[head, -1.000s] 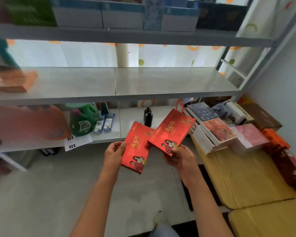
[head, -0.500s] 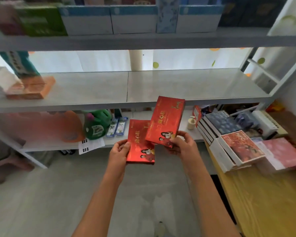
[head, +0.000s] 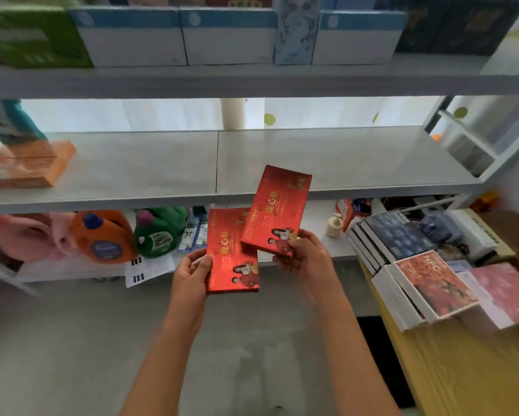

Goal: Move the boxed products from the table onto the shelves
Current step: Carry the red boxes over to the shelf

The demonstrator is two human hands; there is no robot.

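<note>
Right hand higher, red box upright.

both red boxes have swung upright and risen toward the middle shelf.

Two flat rectangular red cardboard boxes with gold lettering and a small printed picture of people are held in the air in front of the shelving. The left red box stands nearly upright, printed face toward the camera, gripped along its left edge by the left hand. The right red box tilts slightly to the right, overlaps the upper right corner of the left box, and is gripped at its lower end by the right hand; its upper end reaches in front of the grey middle shelf. Further boxed products, white-sided with red, pink and dark blue faces, lie stacked and overlapping on the yellow wooden tabletop at the right.
</note>
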